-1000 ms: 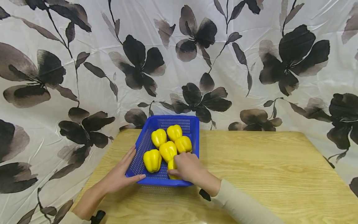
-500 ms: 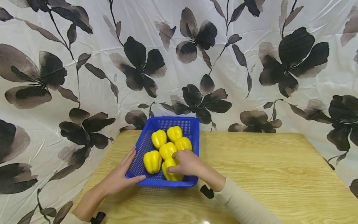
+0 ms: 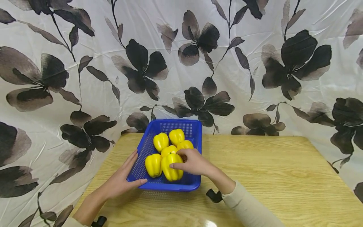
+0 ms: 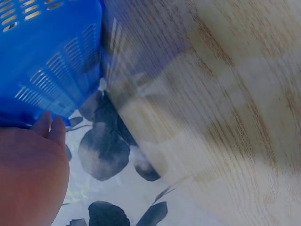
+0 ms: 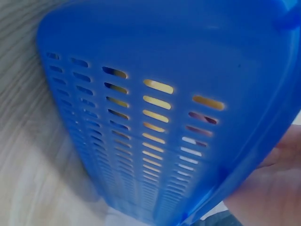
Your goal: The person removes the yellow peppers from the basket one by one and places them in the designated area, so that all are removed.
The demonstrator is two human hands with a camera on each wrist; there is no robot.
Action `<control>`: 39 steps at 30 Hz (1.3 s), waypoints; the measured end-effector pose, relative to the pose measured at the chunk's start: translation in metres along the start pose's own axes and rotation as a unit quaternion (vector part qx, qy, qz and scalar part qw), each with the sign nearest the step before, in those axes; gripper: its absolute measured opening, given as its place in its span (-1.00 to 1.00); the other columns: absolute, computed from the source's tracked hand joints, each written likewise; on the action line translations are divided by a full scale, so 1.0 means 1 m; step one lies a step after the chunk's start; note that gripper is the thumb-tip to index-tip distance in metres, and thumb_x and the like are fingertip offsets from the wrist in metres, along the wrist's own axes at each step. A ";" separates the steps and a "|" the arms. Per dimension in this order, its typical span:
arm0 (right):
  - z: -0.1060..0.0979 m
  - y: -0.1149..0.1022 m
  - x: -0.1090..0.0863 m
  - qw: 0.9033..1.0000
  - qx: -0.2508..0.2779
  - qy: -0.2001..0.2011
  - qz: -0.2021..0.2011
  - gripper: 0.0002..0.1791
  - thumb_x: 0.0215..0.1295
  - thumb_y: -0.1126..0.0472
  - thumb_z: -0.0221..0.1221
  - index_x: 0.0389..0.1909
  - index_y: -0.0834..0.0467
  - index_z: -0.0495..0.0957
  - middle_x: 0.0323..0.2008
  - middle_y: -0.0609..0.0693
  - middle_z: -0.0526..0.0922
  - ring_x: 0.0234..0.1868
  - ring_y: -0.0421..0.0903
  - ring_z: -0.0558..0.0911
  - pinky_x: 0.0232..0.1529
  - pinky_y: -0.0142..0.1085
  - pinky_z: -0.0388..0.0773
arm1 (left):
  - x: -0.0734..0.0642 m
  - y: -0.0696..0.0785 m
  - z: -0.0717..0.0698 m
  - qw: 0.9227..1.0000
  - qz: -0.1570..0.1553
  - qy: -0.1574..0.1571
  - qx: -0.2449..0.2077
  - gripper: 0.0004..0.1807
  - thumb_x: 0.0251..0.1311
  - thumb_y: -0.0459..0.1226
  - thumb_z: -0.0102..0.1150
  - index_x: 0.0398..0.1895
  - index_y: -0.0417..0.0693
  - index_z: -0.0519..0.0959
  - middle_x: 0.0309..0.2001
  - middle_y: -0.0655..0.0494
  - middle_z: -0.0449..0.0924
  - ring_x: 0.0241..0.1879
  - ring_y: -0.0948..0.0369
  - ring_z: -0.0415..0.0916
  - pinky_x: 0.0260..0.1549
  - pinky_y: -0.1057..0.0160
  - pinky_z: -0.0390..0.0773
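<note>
Near the basket's front, my right hand (image 3: 196,162) grips a yellow bell pepper (image 3: 168,171) by its right side, thumb across its front. Several more yellow bell peppers stand around it, among them one at the left (image 3: 153,165) and one at the back (image 3: 177,136). All are inside a blue perforated plastic basket (image 3: 163,187). My left hand (image 3: 120,179) rests at the basket's near left corner, straight fingers along the left side and thumb over the front rim. In the right wrist view, the basket wall (image 5: 141,33) hides the held pepper and most of the right hand (image 5: 270,188).
The basket stands on a light wood-grain table (image 3: 261,164), towards its left side. Behind the table hangs a white cloth (image 3: 170,75) printed with dark flowers. Black straps or mounts show at the wrists, such as the right one (image 3: 214,195).
My right hand has shifted the front pepper up and to the left within the basket, and its stem end now faces up. The left hand stays at the corner.
</note>
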State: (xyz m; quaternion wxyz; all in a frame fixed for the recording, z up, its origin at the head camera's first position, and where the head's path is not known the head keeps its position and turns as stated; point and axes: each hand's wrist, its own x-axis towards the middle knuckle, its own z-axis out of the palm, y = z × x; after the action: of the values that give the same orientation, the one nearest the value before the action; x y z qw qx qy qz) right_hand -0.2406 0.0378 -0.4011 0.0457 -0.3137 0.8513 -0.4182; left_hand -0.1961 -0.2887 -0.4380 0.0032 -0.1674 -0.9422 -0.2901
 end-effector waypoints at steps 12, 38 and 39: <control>-0.005 0.004 -0.005 0.994 0.100 0.014 0.032 -0.42 0.29 0.00 0.37 0.21 0.28 0.58 0.06 0.13 0.67 -0.04 0.00 0.72 -0.09 -0.26 0.69 | -0.002 -0.004 0.001 1.000 0.000 -0.002 -0.017 0.22 0.20 0.13 0.38 0.68 -0.05 -0.19 0.68 0.07 -0.33 0.59 -0.22 -0.16 0.37 -0.44 0.07; -0.038 0.007 -0.015 0.989 0.132 0.044 0.046 -0.33 0.34 -0.02 0.33 0.34 0.26 0.48 0.20 0.12 0.61 0.10 0.06 0.65 0.10 -0.13 0.64 | -0.003 -0.002 0.001 1.000 0.006 0.003 -0.008 0.19 0.23 0.14 0.34 0.68 -0.08 -0.18 0.68 0.07 -0.39 0.57 -0.31 -0.16 0.32 -0.51 0.09; -0.039 0.007 -0.016 0.990 0.128 0.047 0.047 -0.33 0.34 -0.03 0.34 0.34 0.26 0.48 0.20 0.11 0.61 0.11 0.06 0.65 0.11 -0.12 0.63 | -0.003 -0.002 0.001 1.000 0.005 0.003 -0.009 0.19 0.23 0.14 0.35 0.68 -0.07 -0.18 0.68 0.07 -0.38 0.57 -0.30 -0.16 0.32 -0.51 0.08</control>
State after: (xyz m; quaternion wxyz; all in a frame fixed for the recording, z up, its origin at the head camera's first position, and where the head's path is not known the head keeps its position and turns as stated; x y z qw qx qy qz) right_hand -0.2446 0.0767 -0.3845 0.0653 -0.2446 0.8059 -0.5352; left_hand -0.1937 -0.2901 -0.4402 0.0057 -0.1710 -0.9389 -0.2986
